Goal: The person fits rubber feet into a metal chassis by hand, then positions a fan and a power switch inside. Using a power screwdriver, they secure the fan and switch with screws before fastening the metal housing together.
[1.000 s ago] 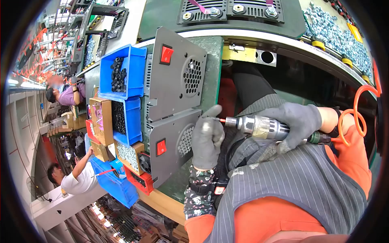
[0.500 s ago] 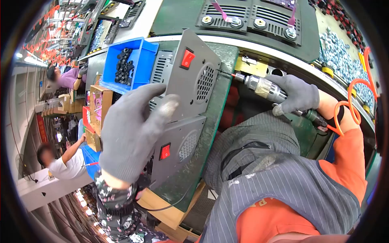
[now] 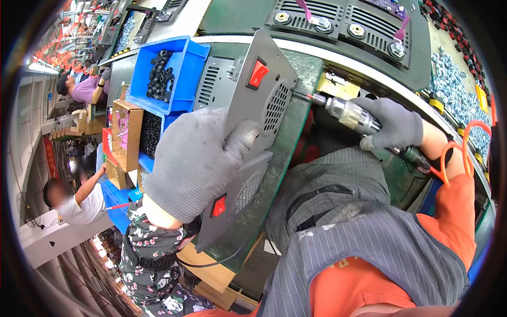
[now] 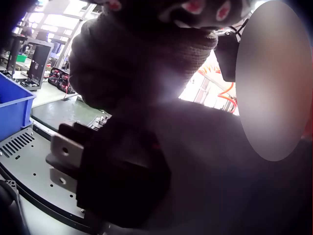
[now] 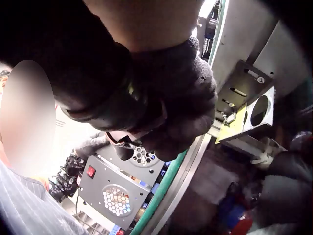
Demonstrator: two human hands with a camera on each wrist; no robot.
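The left hand (image 3: 193, 161), in a gray glove, holds the edge of a gray plate (image 3: 261, 95). Its thumb lies on the front, and its fingers go out of sight behind. That plate is on the green table (image 3: 288, 127), and it has a red switch (image 3: 257, 73). A second plate (image 3: 235, 198) is right next to it. The right hand (image 3: 388, 124) has its fingers wrapped around a driver (image 3: 348, 113). The thin tip points at the first plate; whether they touch, one cannot tell. A blue bin (image 3: 179, 79) of black bits sits near the left hand.
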